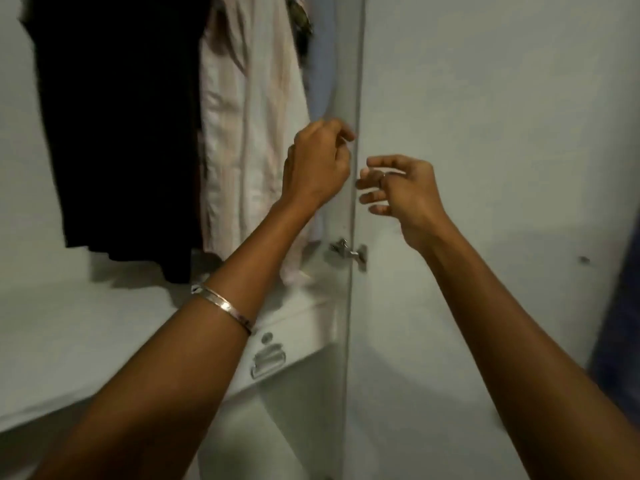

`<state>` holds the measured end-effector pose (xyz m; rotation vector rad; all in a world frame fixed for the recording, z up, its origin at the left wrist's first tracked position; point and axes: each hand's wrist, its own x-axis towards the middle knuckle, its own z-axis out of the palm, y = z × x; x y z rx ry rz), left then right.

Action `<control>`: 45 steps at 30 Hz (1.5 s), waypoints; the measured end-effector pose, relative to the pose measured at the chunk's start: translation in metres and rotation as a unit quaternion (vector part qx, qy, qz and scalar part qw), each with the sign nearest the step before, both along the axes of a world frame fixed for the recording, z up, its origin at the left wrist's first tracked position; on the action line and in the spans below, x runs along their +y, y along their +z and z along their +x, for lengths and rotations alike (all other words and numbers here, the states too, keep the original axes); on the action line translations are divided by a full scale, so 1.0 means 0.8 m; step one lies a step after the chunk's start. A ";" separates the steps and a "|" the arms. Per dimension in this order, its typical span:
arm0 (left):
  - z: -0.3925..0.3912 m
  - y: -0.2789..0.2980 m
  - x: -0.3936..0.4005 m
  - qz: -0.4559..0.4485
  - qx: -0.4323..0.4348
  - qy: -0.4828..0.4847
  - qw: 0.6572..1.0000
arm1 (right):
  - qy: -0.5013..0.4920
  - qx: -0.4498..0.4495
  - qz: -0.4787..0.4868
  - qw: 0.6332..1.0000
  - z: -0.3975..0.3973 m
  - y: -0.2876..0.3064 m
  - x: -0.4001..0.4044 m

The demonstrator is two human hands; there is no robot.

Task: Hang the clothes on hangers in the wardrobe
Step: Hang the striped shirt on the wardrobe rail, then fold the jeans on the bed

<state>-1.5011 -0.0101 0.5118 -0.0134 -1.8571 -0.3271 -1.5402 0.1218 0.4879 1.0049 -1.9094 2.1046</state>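
Note:
Inside the open wardrobe hang a black garment (114, 126), a pale pink garment (249, 133) and, furthest right, a light blue garment (323, 64). My left hand (317, 164) is raised just below the blue garment, against the wardrobe's side panel (348, 81). Its fingers are curled, and no cloth shows in them. My right hand (398, 188) hovers to the right of that panel, in front of the white door (485, 116), with fingers loosely spread and holding nothing. The hangers and rail are out of view above.
A white shelf (86, 327) runs under the hanging clothes, with a metal-handled drawer front (268, 358) below it. A metal hinge (348, 252) joins the side panel to the door. Dark blue fabric (620, 323) shows at the right edge.

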 end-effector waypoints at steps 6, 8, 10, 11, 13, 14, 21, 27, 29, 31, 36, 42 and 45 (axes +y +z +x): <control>0.016 -0.119 0.154 0.203 -0.103 -0.256 0.940 | -0.116 -0.005 -0.022 0.993 0.079 -0.099 0.167; 0.032 -0.153 0.214 0.265 -0.141 -0.327 0.896 | -0.172 -0.013 -0.041 0.984 0.115 -0.130 0.225; 0.055 -0.195 0.290 0.295 -0.200 -0.398 0.845 | -0.257 -0.037 -0.059 0.964 0.165 -0.167 0.296; 0.060 -0.207 0.310 0.314 -0.215 -0.420 0.824 | -0.276 -0.037 -0.069 0.958 0.183 -0.177 0.314; 0.095 -0.249 0.384 0.321 -0.274 -0.491 0.762 | -0.358 -0.057 -0.068 0.930 0.248 -0.215 0.374; 0.116 -0.270 0.418 0.317 -0.300 -0.519 0.735 | -0.397 -0.063 -0.062 0.914 0.278 -0.236 0.402; 0.314 -0.400 0.635 0.207 -0.480 -0.638 0.565 | -0.669 -0.128 -0.061 0.729 0.543 -0.361 0.554; 0.523 -0.451 0.768 -0.003 -0.499 -0.730 0.467 | -0.815 -0.163 -0.089 0.549 0.782 -0.441 0.622; 0.590 -0.467 0.805 -0.065 -0.492 -0.752 0.433 | -0.849 -0.174 -0.089 0.491 0.854 -0.460 0.637; 0.679 -0.490 0.848 -0.112 -0.500 -0.765 0.389 | -0.879 -0.192 -0.088 0.428 0.945 -0.478 0.654; 0.882 -0.556 0.933 -0.159 -0.582 -0.755 0.257 | -0.893 -0.299 -0.085 0.325 1.148 -0.553 0.701; 1.036 -0.642 1.010 -0.171 -0.752 -0.614 0.170 | -0.816 -0.509 -0.160 0.221 1.339 -0.692 0.766; 1.070 -0.688 1.041 -0.174 -0.806 -0.535 0.185 | -0.792 -0.555 -0.206 0.151 1.403 -0.725 0.794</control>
